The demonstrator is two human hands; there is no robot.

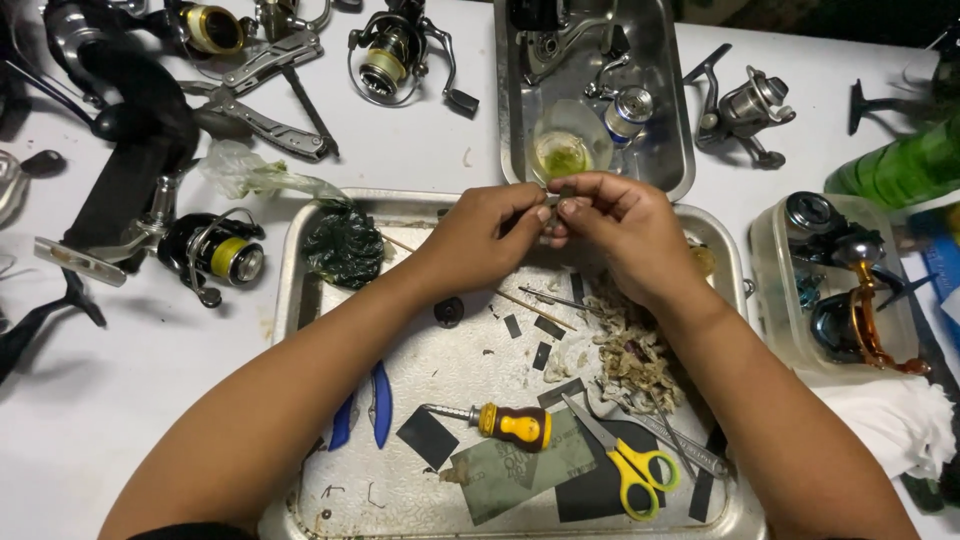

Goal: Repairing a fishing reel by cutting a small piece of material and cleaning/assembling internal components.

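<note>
Both hands meet over the far edge of the metal tray (300,300). The left hand (480,235) and right hand (615,225) pinch fingertip to fingertip on a tiny part (552,203), closed tight around it; the part is too small and too covered to make out. It sits in the air between the thumbs, just in front of a small cup (563,150) of yellowish liquid in the second tray (670,120) behind.

Down in the near tray: a screwdriver (510,424) with a yellow handle, yellow scissors (625,462) just beside it, blue pliers (375,405) under the left forearm, a heap of pale scraps (630,350) under the right wrist. A dark crumpled bag (343,245) sits at the tray's far left corner.

Around the trays, fishing reels: one (215,250) left of the tray, one (745,105) upper right, more in a clear tub (830,290) on the right.
</note>
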